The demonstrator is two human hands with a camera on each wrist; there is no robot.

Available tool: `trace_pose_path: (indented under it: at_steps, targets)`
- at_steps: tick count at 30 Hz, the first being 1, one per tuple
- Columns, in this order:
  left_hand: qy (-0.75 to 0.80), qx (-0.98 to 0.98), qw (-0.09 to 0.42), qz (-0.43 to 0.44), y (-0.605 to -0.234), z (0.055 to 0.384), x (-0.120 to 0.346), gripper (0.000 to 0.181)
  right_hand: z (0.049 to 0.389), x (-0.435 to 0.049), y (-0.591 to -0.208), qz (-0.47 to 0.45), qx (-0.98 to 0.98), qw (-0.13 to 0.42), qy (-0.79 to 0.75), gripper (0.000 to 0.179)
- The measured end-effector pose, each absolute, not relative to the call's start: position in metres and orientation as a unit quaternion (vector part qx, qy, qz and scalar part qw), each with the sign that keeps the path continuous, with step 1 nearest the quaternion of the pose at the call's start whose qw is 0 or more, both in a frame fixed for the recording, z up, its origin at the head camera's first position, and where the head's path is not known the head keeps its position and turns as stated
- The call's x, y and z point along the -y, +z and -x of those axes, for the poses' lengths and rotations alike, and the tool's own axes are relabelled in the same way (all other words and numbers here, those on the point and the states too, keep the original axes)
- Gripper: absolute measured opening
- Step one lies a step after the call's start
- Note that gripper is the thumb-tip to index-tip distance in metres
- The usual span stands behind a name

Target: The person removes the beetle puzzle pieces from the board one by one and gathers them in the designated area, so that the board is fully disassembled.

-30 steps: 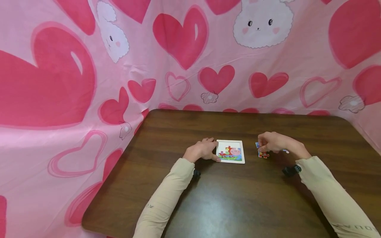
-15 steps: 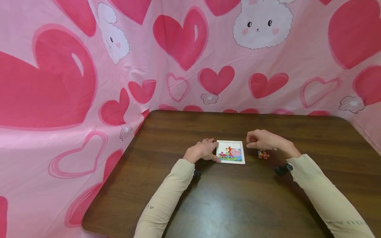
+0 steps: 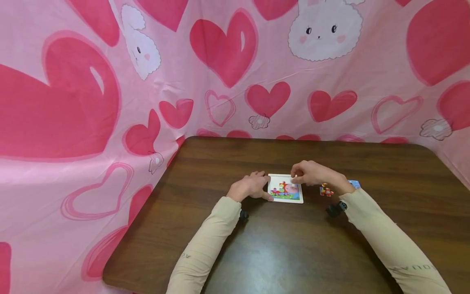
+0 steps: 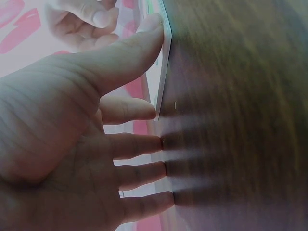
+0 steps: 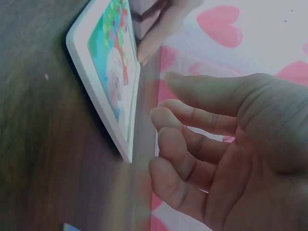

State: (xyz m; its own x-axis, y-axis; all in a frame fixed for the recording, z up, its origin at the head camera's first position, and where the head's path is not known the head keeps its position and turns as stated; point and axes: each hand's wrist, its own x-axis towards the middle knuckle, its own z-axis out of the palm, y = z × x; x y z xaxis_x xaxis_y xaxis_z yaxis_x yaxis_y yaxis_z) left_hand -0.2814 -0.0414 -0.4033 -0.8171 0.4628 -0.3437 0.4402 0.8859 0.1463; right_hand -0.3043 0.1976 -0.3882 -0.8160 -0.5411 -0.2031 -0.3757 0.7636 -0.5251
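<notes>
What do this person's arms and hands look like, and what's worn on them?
The left hand and right hand are ungloved. The left sleeve and right sleeve are long and cream-coloured, each with dark lettering I can't fully read. The left wrist camera and right wrist camera are black.

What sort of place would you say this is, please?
Probably an indoor corner dressed for tabletop play, perhaps a child's: a heart-printed pink cloth hangs behind a brown table, which bears a partly filled puzzle tray.
</notes>
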Motion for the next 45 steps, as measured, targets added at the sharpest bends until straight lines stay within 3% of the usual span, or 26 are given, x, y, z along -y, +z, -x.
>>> trace_pose_path:
  at_steps: [24,45]
  targets:
    - [0.033,-0.953,0.189,-0.235,-0.405,0.281,0.042,0.081,0.301,-0.180,-0.405,0.252,-0.912,0.226,-0.231,0.027]
    - [0.025,-0.953,0.187,-0.238,-0.403,0.283,0.041,0.081,0.299,-0.175,-0.408,0.250,-0.921,0.196,-0.225,0.022]
